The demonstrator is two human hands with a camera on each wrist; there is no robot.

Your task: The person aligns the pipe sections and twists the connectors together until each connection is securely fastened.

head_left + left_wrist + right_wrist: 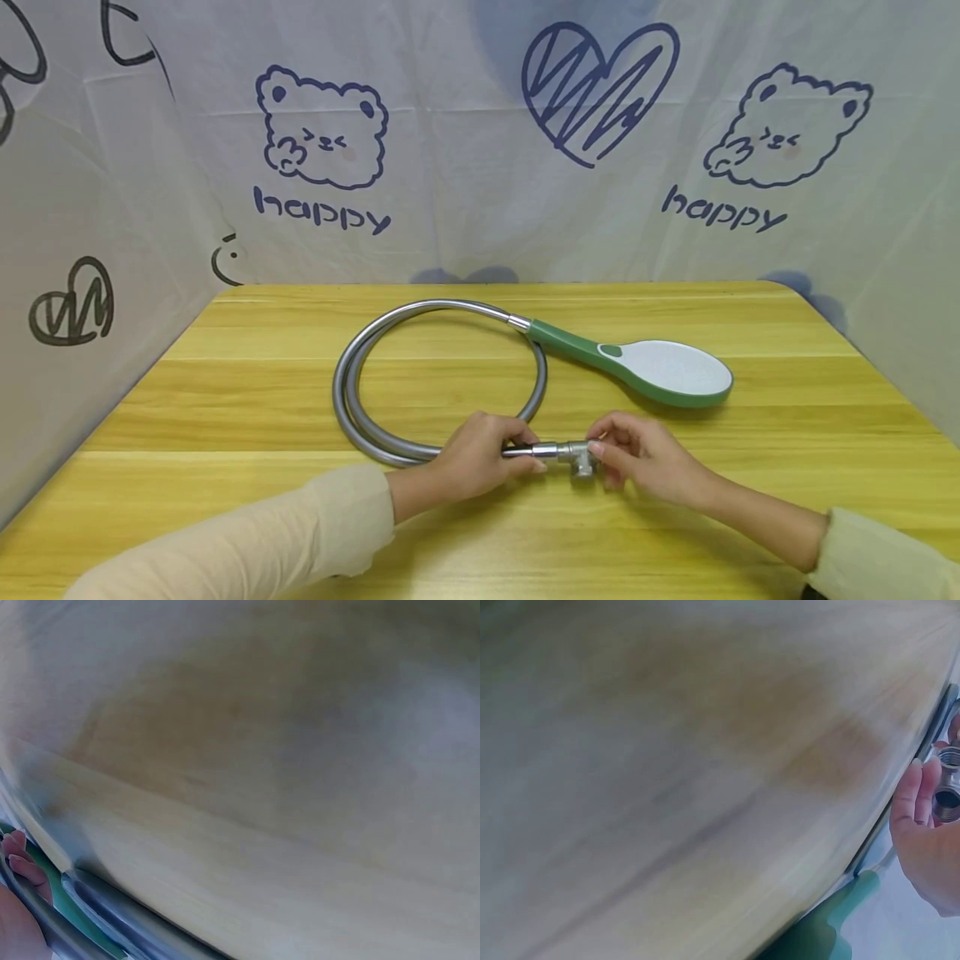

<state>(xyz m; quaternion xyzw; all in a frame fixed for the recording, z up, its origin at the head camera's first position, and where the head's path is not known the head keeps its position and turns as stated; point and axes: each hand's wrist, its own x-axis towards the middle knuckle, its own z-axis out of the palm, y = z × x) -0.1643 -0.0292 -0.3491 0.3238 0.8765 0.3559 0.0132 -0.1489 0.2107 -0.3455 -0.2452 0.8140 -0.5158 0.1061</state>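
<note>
My left hand (474, 460) grips the end of a grey shower hose (341, 387), just behind its shiny metal nut (545, 450). A metal tee fitting (581, 452) meets the nut, with one branch pointing toward me. My right hand (651, 460) pinches the tee's right end between thumb and fingers. In the right wrist view, threaded openings of the tee (949, 796) show beside the right hand (934, 859). Only part of the left hand (19, 922) and the hose (142, 922) appear in the left wrist view.
Behind my hands the hose lies in loops on the wooden table (225, 400). Its other end joins a green handheld shower head (678, 368) with a white face, lying at the right. A white cloth (457, 167) with drawn bears and hearts hangs behind the table.
</note>
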